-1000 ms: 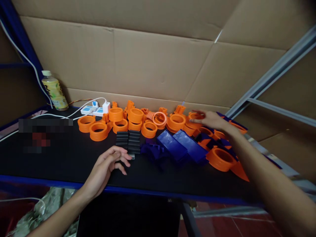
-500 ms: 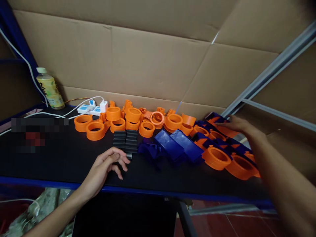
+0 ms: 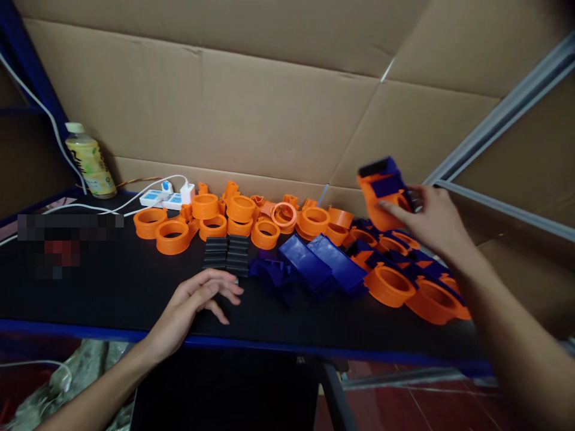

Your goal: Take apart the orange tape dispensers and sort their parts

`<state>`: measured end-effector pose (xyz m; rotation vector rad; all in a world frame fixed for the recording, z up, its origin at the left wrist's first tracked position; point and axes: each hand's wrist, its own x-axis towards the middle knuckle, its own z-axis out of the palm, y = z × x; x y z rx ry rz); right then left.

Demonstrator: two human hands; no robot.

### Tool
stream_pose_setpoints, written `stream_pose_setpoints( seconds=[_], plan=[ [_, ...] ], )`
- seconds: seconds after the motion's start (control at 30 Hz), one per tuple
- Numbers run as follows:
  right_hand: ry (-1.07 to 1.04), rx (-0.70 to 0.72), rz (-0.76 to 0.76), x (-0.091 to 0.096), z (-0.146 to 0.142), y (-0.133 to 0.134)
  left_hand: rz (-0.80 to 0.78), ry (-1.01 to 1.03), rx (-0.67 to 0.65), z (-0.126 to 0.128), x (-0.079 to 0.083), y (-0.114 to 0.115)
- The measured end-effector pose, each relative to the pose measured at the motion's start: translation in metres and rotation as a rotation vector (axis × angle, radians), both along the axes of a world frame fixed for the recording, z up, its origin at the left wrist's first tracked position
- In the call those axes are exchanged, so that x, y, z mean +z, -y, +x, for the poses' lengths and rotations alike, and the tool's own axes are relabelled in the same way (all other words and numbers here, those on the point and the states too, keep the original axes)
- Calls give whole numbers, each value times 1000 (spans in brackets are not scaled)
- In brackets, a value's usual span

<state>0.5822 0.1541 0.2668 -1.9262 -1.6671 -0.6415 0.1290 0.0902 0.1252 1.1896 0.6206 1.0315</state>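
My right hand [image 3: 426,221] is raised above the right end of the black table [image 3: 112,287] and grips an orange and purple plastic assembly [image 3: 381,188] that hangs clear of the pile. Below it lie several more orange and purple parts [image 3: 404,263]. My left hand [image 3: 193,302] rests near the table's front edge with loosely curled fingers, just in front of two stacks of black ribbed pieces [image 3: 227,254]; I cannot see anything in it. Blue flat pieces [image 3: 321,266] lie between the two hands.
Several orange rings [image 3: 206,218] line the back of the table. A white power strip [image 3: 164,197] with cables and a yellow drink bottle [image 3: 90,161] stand at the back left. Cardboard walls [image 3: 251,102] close the back, and a metal rail [image 3: 494,126] runs at the right.
My right hand moved from the orange rings to the far right pile, took hold of an orange and purple assembly and lifted it. The left hand barely moved.
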Motion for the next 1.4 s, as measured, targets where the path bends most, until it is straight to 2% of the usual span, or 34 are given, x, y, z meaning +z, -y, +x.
stream_pose_setpoints(
  seconds=[0.1, 0.2, 0.27, 0.37, 0.5, 0.73, 0.8, 0.87, 0.97, 1.03, 1.13, 1.23, 1.33, 1.4],
  plan=[
    [56, 236, -40, -11, -101, 48, 37, 84, -83, 3, 1, 3],
    [99, 415, -116, -37, -190, 93, 16, 240, -92, 10, 0, 8],
    [110, 531, -161, -56, -229, 114, -45, 323, -41, 15, -3, 12],
    [138, 644, -225, -71, -256, 124, -156, 348, 47, 17, -6, 16],
    [127, 736, -217, -75, -258, 113, -208, 233, 43, 14, -9, 19],
    [373, 835, -190, -92, -252, 110, -165, 36, 90, 16, -11, 18],
    [354, 864, -206, -92, -247, 109, -177, 24, 69, 14, -11, 18],
    [246, 863, -192, -89, -239, 103, -177, 64, -1, 11, -9, 19],
    [30, 793, -151, -81, -220, 86, -145, 150, -78, 5, -3, 21],
    [-21, 709, -132, -73, -204, 71, -149, 191, -83, 2, 2, 22],
    [43, 524, -96, -59, -176, 49, -167, 231, -100, 1, 5, 19],
    [156, 375, -165, -53, -153, 26, -179, 238, -96, 3, 0, 14],
    [226, 328, -255, -57, -142, 9, -230, 276, -104, 5, -4, 10],
    [236, 301, -263, -64, -141, 3, -265, 303, -112, 6, -3, 9]
  ],
)
